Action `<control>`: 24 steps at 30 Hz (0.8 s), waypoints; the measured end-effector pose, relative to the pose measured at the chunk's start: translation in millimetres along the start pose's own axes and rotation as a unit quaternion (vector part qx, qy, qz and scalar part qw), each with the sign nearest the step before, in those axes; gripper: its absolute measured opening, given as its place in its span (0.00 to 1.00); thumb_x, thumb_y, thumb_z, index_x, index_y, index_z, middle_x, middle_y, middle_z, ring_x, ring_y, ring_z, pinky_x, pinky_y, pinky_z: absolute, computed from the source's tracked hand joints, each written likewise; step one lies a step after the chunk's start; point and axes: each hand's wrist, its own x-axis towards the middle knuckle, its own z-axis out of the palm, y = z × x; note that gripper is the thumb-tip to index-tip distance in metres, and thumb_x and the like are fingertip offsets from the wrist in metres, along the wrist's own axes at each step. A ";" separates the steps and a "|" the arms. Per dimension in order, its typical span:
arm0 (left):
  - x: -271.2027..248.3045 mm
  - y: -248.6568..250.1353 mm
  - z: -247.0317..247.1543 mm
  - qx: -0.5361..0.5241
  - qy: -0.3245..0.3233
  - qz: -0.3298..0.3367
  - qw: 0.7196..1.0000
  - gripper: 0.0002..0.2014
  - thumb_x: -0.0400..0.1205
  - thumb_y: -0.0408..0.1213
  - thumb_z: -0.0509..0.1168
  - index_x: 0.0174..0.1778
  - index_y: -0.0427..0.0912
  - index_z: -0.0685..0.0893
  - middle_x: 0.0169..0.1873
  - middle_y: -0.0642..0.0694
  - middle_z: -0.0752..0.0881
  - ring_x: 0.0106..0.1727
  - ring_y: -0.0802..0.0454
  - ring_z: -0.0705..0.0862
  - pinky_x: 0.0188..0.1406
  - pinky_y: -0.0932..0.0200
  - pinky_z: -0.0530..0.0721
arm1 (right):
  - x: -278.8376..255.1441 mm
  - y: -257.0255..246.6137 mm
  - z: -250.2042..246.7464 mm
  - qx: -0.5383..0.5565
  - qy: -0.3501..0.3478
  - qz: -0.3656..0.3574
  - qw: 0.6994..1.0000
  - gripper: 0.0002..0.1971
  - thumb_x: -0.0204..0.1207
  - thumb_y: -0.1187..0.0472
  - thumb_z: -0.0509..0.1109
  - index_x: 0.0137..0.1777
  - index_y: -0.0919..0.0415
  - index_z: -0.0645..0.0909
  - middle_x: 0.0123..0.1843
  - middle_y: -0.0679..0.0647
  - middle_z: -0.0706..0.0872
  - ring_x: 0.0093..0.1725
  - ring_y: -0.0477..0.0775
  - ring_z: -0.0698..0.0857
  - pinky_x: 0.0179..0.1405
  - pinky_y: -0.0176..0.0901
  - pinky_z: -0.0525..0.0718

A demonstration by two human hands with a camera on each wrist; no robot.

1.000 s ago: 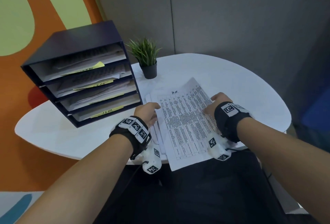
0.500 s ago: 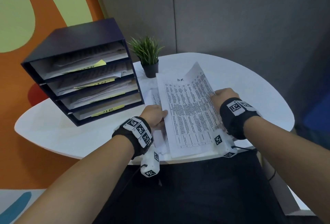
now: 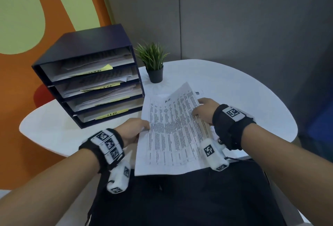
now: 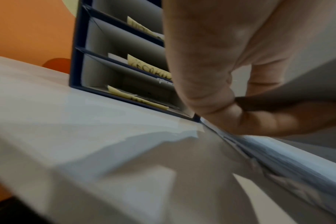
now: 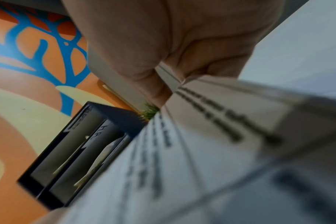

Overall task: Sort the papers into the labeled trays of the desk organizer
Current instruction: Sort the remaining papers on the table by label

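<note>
Printed sheet (image 3: 173, 132) held above white table (image 3: 234, 89), just right of desk organizer (image 3: 90, 74). Long axis running from near edge toward potted plant (image 3: 153, 62); header end, handwritten "HR", pointing away and tilted upward. Left edge pinched by left hand (image 3: 132, 130), thumb on top. Right edge gripped by right hand (image 3: 204, 110), fingers curled round. Further papers glimpsed beneath.

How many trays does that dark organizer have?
4, stacked in the organizer: top tray, second tray, third tray, bottom tray. Each holds papers and a yellow label; none seems hidden.
</note>
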 end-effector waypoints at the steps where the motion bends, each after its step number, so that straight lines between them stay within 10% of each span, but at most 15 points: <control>1: -5.1 -5.8 -7.5 0.003 -0.011 -0.005 1.000 0.14 0.84 0.26 0.59 0.63 0.28 0.82 0.55 0.34 0.91 0.54 0.36 0.90 0.56 0.45 0.88 | -1.4 -1.6 5.2 -0.006 -0.017 -0.001 1.000 0.17 0.76 0.66 0.67 0.65 0.61 0.79 0.57 0.62 0.87 0.54 0.66 0.87 0.58 0.60 0.86; 6: -23.2 -23.0 -58.1 0.011 -0.027 -0.030 0.999 0.18 0.82 0.26 0.58 0.66 0.28 0.81 0.59 0.32 0.89 0.56 0.36 0.89 0.65 0.39 0.84 | -0.1 -2.2 39.9 0.032 -0.096 0.015 0.995 0.32 0.74 0.62 0.70 0.79 0.56 0.67 0.69 0.64 0.81 0.55 0.65 0.88 0.48 0.58 0.90; 10: -34.6 -22.8 -104.3 0.060 -0.058 -0.078 0.993 0.10 0.84 0.30 0.58 0.53 0.33 0.85 0.34 0.43 0.90 0.28 0.50 0.88 0.28 0.61 0.87 | -10.5 -7.1 62.8 0.121 -0.145 0.036 0.981 0.27 0.79 0.70 0.67 0.78 0.66 0.66 0.63 0.67 0.85 0.53 0.65 0.89 0.51 0.60 0.88; 13: -39.0 -31.8 -133.9 0.083 -0.075 -0.096 0.989 0.16 0.85 0.36 0.61 0.36 0.38 0.90 0.26 0.46 0.87 0.24 0.52 0.85 0.25 0.64 0.83 | -15.8 -8.6 70.0 0.157 -0.167 0.030 0.973 0.21 0.81 0.73 0.64 0.74 0.66 0.72 0.59 0.65 0.87 0.52 0.63 0.89 0.44 0.53 0.90; 24: -37.1 -58.8 -174.6 0.089 -0.116 -0.109 0.983 0.11 0.88 0.36 0.63 0.57 0.36 0.87 0.41 0.41 0.93 0.32 0.49 0.90 0.32 0.61 0.88 | -6.2 -33.3 126.4 0.101 -0.189 -0.030 0.976 0.35 0.74 0.66 0.72 0.79 0.42 0.67 0.76 0.58 0.75 0.67 0.63 0.82 0.64 0.65 0.82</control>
